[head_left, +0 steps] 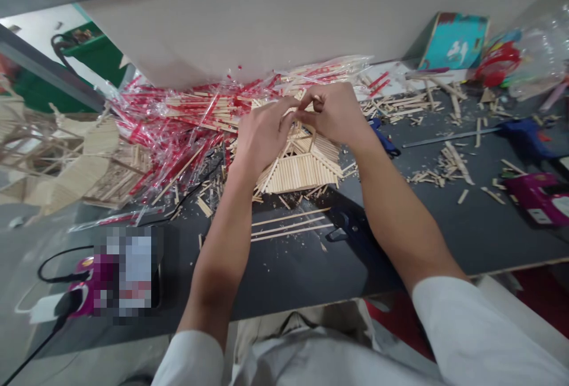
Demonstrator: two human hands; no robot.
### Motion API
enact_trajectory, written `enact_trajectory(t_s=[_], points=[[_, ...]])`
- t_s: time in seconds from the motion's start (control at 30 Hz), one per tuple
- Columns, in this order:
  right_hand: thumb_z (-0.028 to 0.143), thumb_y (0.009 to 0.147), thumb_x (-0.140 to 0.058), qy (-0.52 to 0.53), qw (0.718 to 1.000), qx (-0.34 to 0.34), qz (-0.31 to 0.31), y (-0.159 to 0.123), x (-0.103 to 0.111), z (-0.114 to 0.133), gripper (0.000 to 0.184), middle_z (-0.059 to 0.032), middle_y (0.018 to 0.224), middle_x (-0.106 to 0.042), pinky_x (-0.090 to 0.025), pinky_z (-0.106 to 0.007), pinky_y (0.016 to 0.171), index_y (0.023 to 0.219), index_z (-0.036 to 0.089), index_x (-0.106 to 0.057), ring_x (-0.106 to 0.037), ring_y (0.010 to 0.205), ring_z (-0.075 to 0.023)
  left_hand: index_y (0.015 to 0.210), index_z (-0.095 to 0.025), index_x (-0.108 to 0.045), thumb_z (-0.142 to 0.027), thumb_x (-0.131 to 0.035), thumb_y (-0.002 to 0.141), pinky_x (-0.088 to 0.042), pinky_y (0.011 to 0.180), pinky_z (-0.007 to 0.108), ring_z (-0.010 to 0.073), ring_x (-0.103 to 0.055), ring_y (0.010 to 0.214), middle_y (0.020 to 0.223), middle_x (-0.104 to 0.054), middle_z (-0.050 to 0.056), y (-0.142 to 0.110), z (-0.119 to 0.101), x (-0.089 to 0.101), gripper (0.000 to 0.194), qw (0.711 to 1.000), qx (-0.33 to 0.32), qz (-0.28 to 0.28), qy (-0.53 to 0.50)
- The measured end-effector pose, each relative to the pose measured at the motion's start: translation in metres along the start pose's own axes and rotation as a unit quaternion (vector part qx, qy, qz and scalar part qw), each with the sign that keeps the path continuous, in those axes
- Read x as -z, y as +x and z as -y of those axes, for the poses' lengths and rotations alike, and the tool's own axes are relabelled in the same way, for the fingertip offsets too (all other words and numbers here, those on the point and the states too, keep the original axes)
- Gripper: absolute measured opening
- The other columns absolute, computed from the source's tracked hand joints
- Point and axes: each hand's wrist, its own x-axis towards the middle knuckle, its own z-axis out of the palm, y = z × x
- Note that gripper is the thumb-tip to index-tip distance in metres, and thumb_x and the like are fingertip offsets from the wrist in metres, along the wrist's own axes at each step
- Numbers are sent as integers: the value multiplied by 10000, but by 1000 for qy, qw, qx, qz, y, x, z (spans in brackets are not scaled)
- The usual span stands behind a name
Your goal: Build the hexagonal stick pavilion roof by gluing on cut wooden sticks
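In the middle of the dark table sits a model roof built of thin wooden sticks laid side by side. Both my hands are over its top. My left hand has its fingers bent together above the roof's left side. My right hand pinches close against the left fingertips. Whatever lies between the fingers is too small or hidden to name. Nearer to me, several loose bamboo sticks lie beside a dark blue tool with a trigger, probably a glue gun.
Red-and-clear plastic packets of sticks heap up behind and left. At far left stands another stick model. Stick scraps, a saw-like tool with a blue handle and a purple power strip lie right. A pixelated phone lies front left.
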Motion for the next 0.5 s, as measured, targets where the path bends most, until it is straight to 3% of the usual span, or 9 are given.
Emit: enact_trajectory(t_s=[0.33, 0.5], points=[[223, 852, -790, 7, 1000, 5, -9, -2, -2, 1, 72, 5, 686, -504, -358, -344, 683, 839, 208, -721, -489, 723, -169, 1416, -364, -690, -257, -496, 1095, -548, 1041, 383, 219, -753, 1156, 1334, -784, 5, -2, -3, 1, 391, 1000, 10, 2, 27], [294, 871, -800, -19, 1000, -6, -8, -2, -2, -1, 86, 4, 684, -503, -401, -363, 705, 879, 230, -743, -505, 707, -184, 1393, -346, -716, -214, -488, 1074, -543, 1077, 389, 223, -746, 1188, 1345, -781, 6, 0, -2, 0, 414, 1000, 4, -2, 1]])
